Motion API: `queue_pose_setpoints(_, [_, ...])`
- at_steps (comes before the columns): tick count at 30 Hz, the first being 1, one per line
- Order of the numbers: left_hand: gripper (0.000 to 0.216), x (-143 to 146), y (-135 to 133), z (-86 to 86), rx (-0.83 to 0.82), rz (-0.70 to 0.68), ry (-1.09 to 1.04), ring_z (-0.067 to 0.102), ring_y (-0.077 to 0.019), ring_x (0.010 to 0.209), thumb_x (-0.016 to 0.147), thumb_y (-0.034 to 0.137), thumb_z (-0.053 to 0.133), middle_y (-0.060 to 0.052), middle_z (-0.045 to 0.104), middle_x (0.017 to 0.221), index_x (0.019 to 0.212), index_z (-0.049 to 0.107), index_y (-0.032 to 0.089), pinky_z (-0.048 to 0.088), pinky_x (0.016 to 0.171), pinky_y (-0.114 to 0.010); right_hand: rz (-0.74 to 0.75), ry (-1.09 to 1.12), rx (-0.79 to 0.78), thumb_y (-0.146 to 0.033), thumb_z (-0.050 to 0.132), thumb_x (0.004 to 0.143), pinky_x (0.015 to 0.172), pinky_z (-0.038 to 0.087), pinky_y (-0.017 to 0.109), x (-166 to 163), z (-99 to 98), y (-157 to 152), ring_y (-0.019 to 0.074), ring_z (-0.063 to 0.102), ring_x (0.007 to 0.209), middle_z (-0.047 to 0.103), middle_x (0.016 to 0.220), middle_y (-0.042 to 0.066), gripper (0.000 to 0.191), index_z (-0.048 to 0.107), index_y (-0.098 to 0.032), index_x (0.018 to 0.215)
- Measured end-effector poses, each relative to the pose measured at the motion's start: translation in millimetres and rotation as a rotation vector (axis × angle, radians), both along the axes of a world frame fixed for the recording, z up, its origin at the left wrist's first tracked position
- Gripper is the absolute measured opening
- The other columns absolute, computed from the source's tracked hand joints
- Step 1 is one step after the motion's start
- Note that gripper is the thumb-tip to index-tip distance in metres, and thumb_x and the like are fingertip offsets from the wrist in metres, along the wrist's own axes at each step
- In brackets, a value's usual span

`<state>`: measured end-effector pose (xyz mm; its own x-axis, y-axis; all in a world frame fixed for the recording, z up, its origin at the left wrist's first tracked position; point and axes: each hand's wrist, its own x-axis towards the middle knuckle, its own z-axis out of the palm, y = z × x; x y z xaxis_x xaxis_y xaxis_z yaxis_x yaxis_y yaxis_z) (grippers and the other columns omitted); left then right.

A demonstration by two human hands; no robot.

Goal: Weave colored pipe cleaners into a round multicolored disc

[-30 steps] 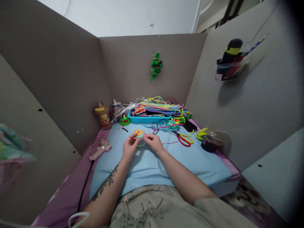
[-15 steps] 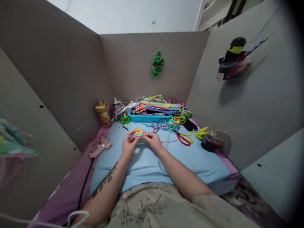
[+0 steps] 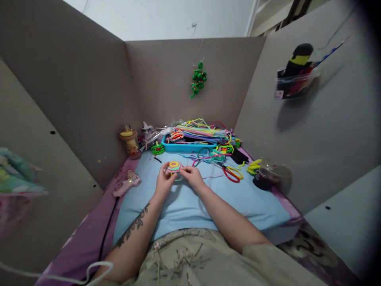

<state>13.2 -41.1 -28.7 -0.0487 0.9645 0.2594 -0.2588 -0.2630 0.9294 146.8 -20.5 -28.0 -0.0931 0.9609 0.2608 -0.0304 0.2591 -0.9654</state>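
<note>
Compared with a second ago, the disc (image 3: 174, 166) has turned in the person's hands: its yellow, pink and green rings now show at another angle, and the left fingers cover less of it. It is in the same spot, just above the blue cloth (image 3: 190, 214) on the table. The left hand (image 3: 164, 179) pinches its near left edge between thumb and fingers; the right hand (image 3: 193, 177) has its thumb and fingertips closed at the right edge. A pale green loop (image 3: 178, 177) shows just below the disc, between the hands.

Beyond both hands sits a blue tray (image 3: 189, 148), heaped with coloured stems (image 3: 202, 134), some poking over its rim; an orange and white piece (image 3: 176, 136) lies at its left end. Far to the left of the left hand stands a cup (image 3: 130, 143) with something yellow at its top. Well off to the right hand's right is a jar (image 3: 263, 180), dark low down; I can't make out what it holds. High on the wall on that side, a clear tub (image 3: 294, 88) carries a black and yellow thing (image 3: 300, 59), something red and a blue stick (image 3: 330, 52). Scissors (image 3: 232, 174) lie nearer, right of the right hand.
</note>
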Motion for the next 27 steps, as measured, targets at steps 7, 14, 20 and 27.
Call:
queue_pose_setpoints(7, [0.067,-3,4,-5.4,-0.011,0.021,0.027,0.062,-0.0214,0.093,0.064,0.023,0.068,-0.013,0.064,0.103,0.122,0.035,0.016,0.048,0.082,-0.036,-0.006,-0.014,-0.001,-0.032,0.061,0.067,0.056,0.035,0.024,0,0.3,0,0.0102,0.045,0.055,0.055,0.056,-0.002,0.020,0.064,-0.013,0.066])
queue_pose_setpoints(14, [0.058,-3,2,-10.9,0.065,0.131,0.277,0.062,-0.0197,0.090,0.069,0.018,0.060,-0.010,0.065,0.101,0.123,0.039,0.016,0.047,0.081,-0.034,-0.009,-0.023,-0.008,-0.034,0.061,0.067,0.056,0.034,0.023,0,-1.2,1,0.0098,0.044,0.054,0.054,0.056,-0.002,0.022,0.064,-0.013,0.066])
queue_pose_setpoints(20, [0.065,-4,-3,-12.0,0.099,0.287,0.541,0.061,-0.0201,0.091,0.066,0.005,0.050,-0.009,0.065,0.101,0.128,0.037,0.018,0.047,0.079,-0.032,-0.026,-0.015,-0.016,-0.035,0.060,0.067,0.053,0.034,0.022,0,-2.3,2,0.0095,0.043,0.052,0.053,0.054,-0.002,0.022,0.063,-0.013,0.065])
queue_pose_setpoints(27, [0.052,-12,-4,-6.5,0.112,0.576,0.464,0.057,-0.0180,0.091,0.070,0.013,0.052,-0.009,0.059,0.099,0.121,0.041,0.017,0.045,0.079,-0.031,-0.115,-0.002,-0.001,-0.040,0.060,0.068,0.055,0.036,0.023,3,-4.8,5,0.0109,0.047,0.054,0.056,0.056,-0.001,0.026,0.064,-0.014,0.066])
